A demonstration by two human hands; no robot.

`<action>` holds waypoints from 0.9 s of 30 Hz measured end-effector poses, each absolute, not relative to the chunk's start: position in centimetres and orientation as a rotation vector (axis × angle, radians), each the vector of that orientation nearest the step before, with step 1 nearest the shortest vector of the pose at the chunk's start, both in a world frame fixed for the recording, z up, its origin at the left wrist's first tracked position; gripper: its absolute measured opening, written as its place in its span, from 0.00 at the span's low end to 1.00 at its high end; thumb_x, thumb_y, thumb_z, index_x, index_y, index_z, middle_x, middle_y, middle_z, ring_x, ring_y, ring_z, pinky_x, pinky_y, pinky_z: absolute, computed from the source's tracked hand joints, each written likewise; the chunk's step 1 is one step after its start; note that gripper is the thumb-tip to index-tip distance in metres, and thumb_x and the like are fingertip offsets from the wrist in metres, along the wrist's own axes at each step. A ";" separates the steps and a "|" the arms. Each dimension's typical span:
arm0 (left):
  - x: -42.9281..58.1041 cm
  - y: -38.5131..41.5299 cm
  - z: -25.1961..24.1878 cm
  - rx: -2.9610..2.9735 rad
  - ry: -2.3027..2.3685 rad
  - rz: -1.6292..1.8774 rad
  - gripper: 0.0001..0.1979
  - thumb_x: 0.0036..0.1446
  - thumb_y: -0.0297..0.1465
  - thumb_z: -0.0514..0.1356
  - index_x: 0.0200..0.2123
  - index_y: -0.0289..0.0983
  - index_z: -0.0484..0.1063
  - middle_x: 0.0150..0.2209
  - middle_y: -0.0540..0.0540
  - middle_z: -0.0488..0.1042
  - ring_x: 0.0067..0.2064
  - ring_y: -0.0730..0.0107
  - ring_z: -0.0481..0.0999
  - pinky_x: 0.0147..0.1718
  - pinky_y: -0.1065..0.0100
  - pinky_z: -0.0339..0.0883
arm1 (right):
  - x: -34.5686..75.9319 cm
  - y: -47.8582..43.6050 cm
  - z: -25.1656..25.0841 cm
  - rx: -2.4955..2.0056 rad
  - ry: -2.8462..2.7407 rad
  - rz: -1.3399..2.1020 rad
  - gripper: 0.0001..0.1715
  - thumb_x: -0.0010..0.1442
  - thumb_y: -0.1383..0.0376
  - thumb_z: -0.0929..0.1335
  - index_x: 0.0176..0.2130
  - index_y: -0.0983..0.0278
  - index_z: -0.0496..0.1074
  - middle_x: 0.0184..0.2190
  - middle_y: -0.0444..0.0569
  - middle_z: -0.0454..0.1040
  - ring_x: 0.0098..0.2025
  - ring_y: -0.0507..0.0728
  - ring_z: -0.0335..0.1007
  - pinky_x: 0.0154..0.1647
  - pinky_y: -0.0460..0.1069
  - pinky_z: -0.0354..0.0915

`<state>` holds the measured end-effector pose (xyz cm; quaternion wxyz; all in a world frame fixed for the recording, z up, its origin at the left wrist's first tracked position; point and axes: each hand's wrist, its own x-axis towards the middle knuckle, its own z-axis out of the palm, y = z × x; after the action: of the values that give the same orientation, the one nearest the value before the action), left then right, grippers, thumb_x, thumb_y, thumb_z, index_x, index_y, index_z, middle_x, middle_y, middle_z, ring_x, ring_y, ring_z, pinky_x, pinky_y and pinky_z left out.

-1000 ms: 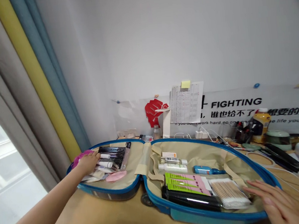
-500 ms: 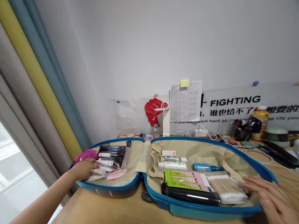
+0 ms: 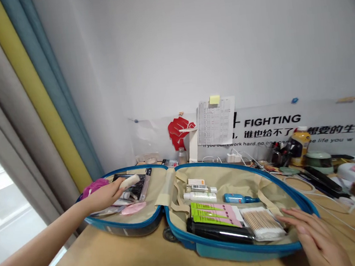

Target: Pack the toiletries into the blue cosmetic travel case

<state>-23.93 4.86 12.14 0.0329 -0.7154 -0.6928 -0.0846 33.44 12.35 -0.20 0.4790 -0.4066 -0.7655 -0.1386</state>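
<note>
A blue-rimmed suitcase (image 3: 260,254) lies open on a wooden desk. Over its left half, my left hand (image 3: 108,194) holds a small white tube (image 3: 129,181). Below and around that hand are a pink mesh puff (image 3: 94,186), a dark pouch (image 3: 138,187) and a pink flat item (image 3: 134,208). Spread fingers of my right hand (image 3: 313,231) rest at the right half's near edge, beside a pack of cotton swabs (image 3: 263,223). That half also holds green-and-pink packets (image 3: 214,214), a black cylinder (image 3: 221,232), a blue bottle (image 3: 240,198) and small clear bottles.
Bare wood of the desk (image 3: 114,258) shows in front. Behind the suitcase stand a small white lamp (image 3: 193,145) and a glass bottle. At the right are a yellow bottle (image 3: 300,145), a green container (image 3: 319,162) and white cables. Curtains hang at the left.
My left hand has risen and moved right, lifting the white tube from among the items in the left half. The whole view has shifted slightly, while my right hand stays at the suitcase edge.
</note>
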 end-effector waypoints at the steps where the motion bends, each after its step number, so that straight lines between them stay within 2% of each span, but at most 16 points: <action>1: -22.2 5.4 12.6 -2.250 -2.118 -0.271 0.24 0.62 0.43 0.42 0.53 0.37 0.64 0.40 0.42 0.78 0.37 0.59 0.78 0.37 0.64 0.69 | 33.4 12.3 -0.2 -0.984 -1.868 -0.348 0.19 0.64 0.60 0.57 0.37 0.59 0.76 0.40 0.48 0.77 0.45 0.60 0.72 0.47 0.57 0.65; 3: -18.2 6.9 13.4 -2.380 -2.053 -0.280 0.24 0.63 0.44 0.42 0.56 0.37 0.60 0.46 0.42 0.76 0.42 0.59 0.77 0.41 0.63 0.68 | 33.4 12.3 -0.1 -0.977 -1.868 -0.360 0.19 0.64 0.60 0.57 0.37 0.59 0.76 0.40 0.48 0.77 0.44 0.59 0.72 0.46 0.56 0.65; 8: -8.5 12.1 12.9 -2.712 -1.830 -0.212 0.19 0.65 0.39 0.47 0.55 0.40 0.63 0.53 0.44 0.72 0.51 0.63 0.72 0.50 0.65 0.64 | 33.4 12.1 0.2 -0.995 -1.876 -0.337 0.21 0.63 0.59 0.57 0.37 0.60 0.77 0.40 0.49 0.77 0.45 0.60 0.73 0.46 0.58 0.66; 14: -2.6 17.0 9.7 -2.844 -1.824 0.044 0.17 0.63 0.38 0.56 0.52 0.36 0.67 0.51 0.42 0.71 0.48 0.62 0.73 0.48 0.53 0.69 | 33.0 11.9 0.4 -0.973 -1.853 -0.372 0.20 0.64 0.60 0.58 0.36 0.60 0.77 0.39 0.49 0.78 0.44 0.60 0.74 0.43 0.56 0.68; 19: -1.9 18.1 7.6 -2.885 -1.847 0.162 0.17 0.62 0.38 0.57 0.51 0.36 0.67 0.51 0.42 0.70 0.49 0.62 0.72 0.47 0.53 0.69 | 33.1 11.9 0.4 -0.986 -1.844 -0.353 0.20 0.63 0.60 0.58 0.36 0.60 0.77 0.40 0.49 0.78 0.44 0.59 0.73 0.44 0.55 0.68; 27: -2.5 18.1 6.9 -3.009 -1.876 0.124 0.16 0.62 0.37 0.57 0.49 0.36 0.69 0.49 0.43 0.71 0.48 0.63 0.73 0.47 0.54 0.69 | 33.4 12.0 0.2 -1.023 -1.865 -0.307 0.23 0.64 0.57 0.57 0.36 0.60 0.78 0.40 0.50 0.78 0.45 0.60 0.73 0.46 0.57 0.67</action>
<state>-2.52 18.15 6.94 -0.2018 -0.8306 -0.5178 0.0343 33.35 11.99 0.18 0.4760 -0.4184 -0.7632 -0.1256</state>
